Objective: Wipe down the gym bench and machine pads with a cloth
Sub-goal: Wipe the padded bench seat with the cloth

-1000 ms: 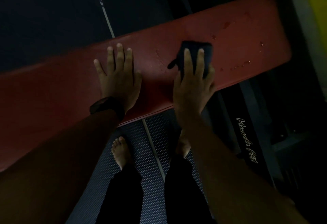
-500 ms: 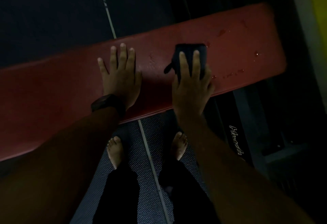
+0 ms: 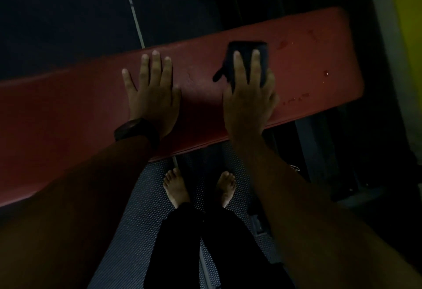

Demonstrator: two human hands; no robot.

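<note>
We are in the wiping step on the surface (image 3: 296,44), the red padded top that runs across the middle of the frame from lower left to upper right. The cloth (image 3: 246,47), dark and folded, lies on the surface right of centre, near its far edge. The right hand (image 3: 249,103) presses it down: two fingers lie straight on top, the outer fingers sit along the cloth's right edge, and we cannot make out the thumb. The left hand (image 3: 151,97) rests flat on the surface left of centre, fingers straight and slightly spread, holding nothing. We judge it to be bracing the body. A watch (image 3: 137,130) sits on that wrist. Droplets (image 3: 326,73) show on the surface to the right of the cloth, well apart from it, with a fainter line of them near the front edge, so we judge that end not yet wiped. The next move calls for sliding the cloth rightward under steady downward pressure, covering the full width from far edge to front edge, until the droplets are taken up. The machine pads are not identifiable in this dim view.
</note>
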